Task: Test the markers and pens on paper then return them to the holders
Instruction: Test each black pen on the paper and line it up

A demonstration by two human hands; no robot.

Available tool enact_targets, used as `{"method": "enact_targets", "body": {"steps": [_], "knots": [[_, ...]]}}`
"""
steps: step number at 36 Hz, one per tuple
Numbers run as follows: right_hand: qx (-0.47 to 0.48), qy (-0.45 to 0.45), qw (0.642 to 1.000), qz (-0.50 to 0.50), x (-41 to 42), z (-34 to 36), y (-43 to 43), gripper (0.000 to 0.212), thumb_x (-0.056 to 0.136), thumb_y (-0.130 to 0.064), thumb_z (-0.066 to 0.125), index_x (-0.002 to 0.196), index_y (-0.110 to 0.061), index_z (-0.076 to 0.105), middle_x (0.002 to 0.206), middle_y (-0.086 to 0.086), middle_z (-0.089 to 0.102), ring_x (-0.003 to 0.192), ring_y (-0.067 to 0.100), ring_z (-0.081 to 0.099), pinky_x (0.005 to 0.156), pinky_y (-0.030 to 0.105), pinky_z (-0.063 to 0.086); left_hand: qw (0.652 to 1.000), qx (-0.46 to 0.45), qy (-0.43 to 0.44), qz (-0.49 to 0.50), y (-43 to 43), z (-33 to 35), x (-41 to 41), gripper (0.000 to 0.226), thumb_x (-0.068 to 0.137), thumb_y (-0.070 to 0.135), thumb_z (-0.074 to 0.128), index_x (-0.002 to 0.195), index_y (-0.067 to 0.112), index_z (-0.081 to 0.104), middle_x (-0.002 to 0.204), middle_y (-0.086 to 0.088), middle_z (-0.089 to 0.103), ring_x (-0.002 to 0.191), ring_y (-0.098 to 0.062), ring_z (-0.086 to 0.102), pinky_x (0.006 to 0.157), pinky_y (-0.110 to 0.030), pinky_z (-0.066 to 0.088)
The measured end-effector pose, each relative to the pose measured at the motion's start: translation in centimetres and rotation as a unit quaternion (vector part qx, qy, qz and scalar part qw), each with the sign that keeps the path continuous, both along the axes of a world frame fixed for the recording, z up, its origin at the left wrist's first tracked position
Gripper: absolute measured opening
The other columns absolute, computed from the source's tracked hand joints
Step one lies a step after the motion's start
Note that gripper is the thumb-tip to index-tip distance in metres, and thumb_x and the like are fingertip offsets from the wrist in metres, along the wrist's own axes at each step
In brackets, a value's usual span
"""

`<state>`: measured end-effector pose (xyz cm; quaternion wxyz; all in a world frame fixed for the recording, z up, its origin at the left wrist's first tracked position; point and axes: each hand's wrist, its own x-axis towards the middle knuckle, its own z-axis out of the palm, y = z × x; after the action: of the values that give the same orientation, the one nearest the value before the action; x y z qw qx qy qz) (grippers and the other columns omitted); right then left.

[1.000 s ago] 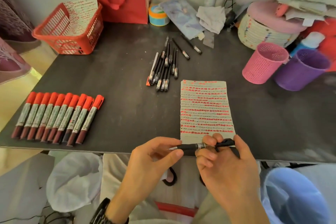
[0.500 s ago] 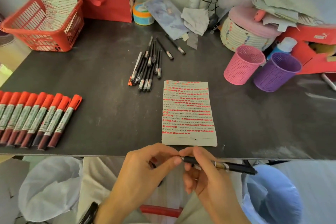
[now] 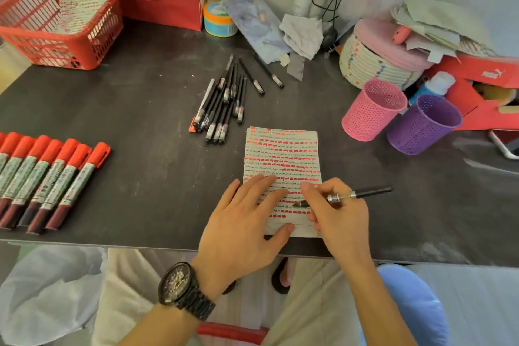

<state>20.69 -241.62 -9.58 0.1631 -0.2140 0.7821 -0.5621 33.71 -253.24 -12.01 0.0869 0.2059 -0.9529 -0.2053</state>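
1. The right hand (image 3: 338,213) grips a black pen (image 3: 344,196); its long axis runs left-right, tip pointing left, seemingly touching the paper (image 3: 282,154).
2. The left hand (image 3: 243,226) lies flat, fingers spread, on the paper's near-left part.

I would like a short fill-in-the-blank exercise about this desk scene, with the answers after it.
1. The right hand holds a black ____ with its tip on the paper.
2. The left hand lies flat on the ____.
3. The pink holder stands beside a ____ holder.
4. The markers have ____ caps.

Answers: pen; paper; purple; red
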Motion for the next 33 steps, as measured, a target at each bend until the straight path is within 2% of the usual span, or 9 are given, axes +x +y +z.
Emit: {"method": "enact_targets", "body": {"steps": [4, 10, 23, 33], "knots": [[0.007, 0.054, 0.998, -0.012, 0.2, -1.3, 0.0, 0.024, 0.088, -0.024, 0.077, 0.069, -0.024, 0.063, 0.053, -0.005, 0.065, 0.050, 0.006, 0.063, 0.053, 0.011, 0.047, 1.000, 0.002, 0.018, 0.010, 0.0, -0.3, 0.0, 0.059, 0.090, 0.065, 0.046, 0.141, 0.035, 0.053, 0.156, 0.010, 0.041, 0.147, -0.013, 0.032, 0.124, -0.040, 0.016], [0.006, 0.066, 0.998, -0.006, 0.2, -1.9, 0.4, 0.028, 0.089, -0.013, 0.074, 0.064, -0.016, 0.061, 0.050, -0.004, 0.063, 0.050, 0.003, 0.064, 0.053, 0.007, 0.047, 1.000, 0.011, 0.021, 0.011, 0.0, -0.4, -0.1, 0.059, 0.088, 0.066, 0.049, 0.138, 0.035, 0.054, 0.154, 0.011, 0.042, 0.145, -0.014, 0.035, 0.123, -0.043, 0.020], [0.007, 0.108, 0.994, 0.016, 0.4, -1.8, 0.1, 0.022, 0.089, -0.012, 0.074, 0.069, -0.012, 0.064, 0.057, -0.019, 0.066, 0.055, -0.002, 0.066, 0.052, 0.008, 0.049, 0.999, 0.017, 0.022, 0.020, -0.2, 0.3, -0.3, 0.061, 0.084, 0.065, 0.049, 0.136, 0.033, 0.057, 0.151, 0.010, 0.045, 0.142, -0.014, 0.037, 0.123, -0.039, 0.019], [0.010, 0.099, 0.995, 0.018, 0.5, -1.9, 0.1, 0.023, 0.090, -0.012, 0.073, 0.070, -0.008, 0.063, 0.057, -0.016, 0.066, 0.055, 0.000, 0.067, 0.052, 0.009, 0.050, 0.999, 0.017, 0.028, 0.023, -0.2, 0.3, -0.3, 0.060, 0.084, 0.064, 0.051, 0.134, 0.033, 0.058, 0.149, 0.010, 0.046, 0.141, -0.014, 0.039, 0.122, -0.040, 0.021]]}}
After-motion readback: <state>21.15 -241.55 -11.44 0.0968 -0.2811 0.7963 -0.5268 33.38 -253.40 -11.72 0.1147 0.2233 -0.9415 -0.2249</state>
